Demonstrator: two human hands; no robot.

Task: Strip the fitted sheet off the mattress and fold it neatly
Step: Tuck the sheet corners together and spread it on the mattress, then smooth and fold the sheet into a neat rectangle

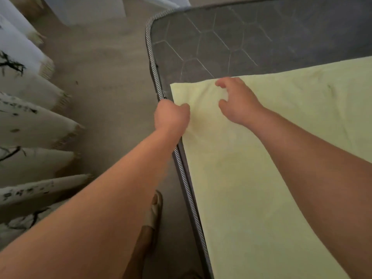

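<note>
My left hand (pixel 171 115) grasps the sheet (pixel 261 158), which lies on the mattress (pixel 241 37). My right hand (pixel 235 100) rests there with bent fingers, and I cannot tell if it grasps. A curtain (pixel 30 119) and my foot (pixel 155 210) are on the floor (pixel 110 77) side.

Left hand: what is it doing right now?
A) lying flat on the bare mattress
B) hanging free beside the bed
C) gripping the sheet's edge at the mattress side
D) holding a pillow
C: the left hand is fisted round bunched fabric at the edge of the sheet, right at the piped side edge of the mattress.
</note>
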